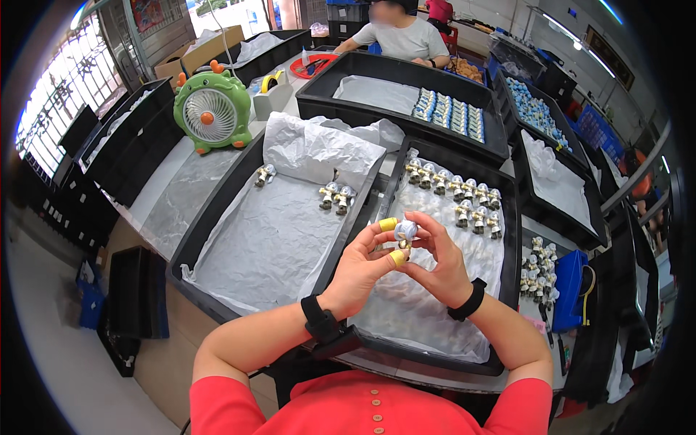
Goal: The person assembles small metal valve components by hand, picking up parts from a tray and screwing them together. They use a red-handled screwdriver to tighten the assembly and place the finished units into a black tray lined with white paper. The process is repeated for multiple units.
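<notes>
A small figurine [406, 231] with a pale grey-blue head is held up between my two hands, over the right-hand black tray [510, 268]. My left hand [360, 259] pinches it with thumb and forefinger, both wearing yellow finger covers. From the other side, the fingertips of my right hand [444, 262] close on its head and lower part. Fingers partly hide its body. Beyond my hands, several similar figurines [460, 190] stand or lie in rows on the tray's white paper lining. The left-hand black tray [217, 308] holds three more on crumpled paper [268, 225].
A green fan [210, 112] and a tape dispenser [273, 94] stand at the far left. Across the table, a person [399, 36] sits behind another tray [326, 98] with rows of blue-and-white pieces. Loose figurines [538, 272] and a blue box [571, 290] lie at the right.
</notes>
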Tool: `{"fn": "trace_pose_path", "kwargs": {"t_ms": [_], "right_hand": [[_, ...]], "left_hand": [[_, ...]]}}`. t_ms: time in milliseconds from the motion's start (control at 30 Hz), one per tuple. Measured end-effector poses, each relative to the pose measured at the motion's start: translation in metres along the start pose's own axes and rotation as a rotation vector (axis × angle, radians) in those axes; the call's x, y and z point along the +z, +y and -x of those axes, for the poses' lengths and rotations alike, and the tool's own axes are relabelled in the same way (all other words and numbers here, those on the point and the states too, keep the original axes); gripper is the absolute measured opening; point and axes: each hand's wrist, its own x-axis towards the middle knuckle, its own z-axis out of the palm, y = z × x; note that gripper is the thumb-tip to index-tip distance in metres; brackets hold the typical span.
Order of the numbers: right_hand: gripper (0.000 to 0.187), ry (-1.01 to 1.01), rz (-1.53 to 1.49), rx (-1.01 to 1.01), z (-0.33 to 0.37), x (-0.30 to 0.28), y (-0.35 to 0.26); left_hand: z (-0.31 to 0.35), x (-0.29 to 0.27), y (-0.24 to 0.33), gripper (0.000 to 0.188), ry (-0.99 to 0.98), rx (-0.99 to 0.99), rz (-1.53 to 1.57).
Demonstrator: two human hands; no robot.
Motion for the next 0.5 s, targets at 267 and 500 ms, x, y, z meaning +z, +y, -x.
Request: {"fn": "trace_pose_path", "kwargs": {"t_ms": [267, 500], "right_hand": [[0.078, -0.018, 0.082, 0.014, -0.0008, -0.0063, 0.0011], [0.081, -0.042, 0.061, 0.059, -0.0004, -0.0083, 0.0061]], "left_hand": [[0.001, -0.0008, 0.0034, 0.049, 0.009, -0.05, 0.139], [-0.0019, -0.0066, -0.0012, 0.048, -0.007, -0.094, 0.212]]}}
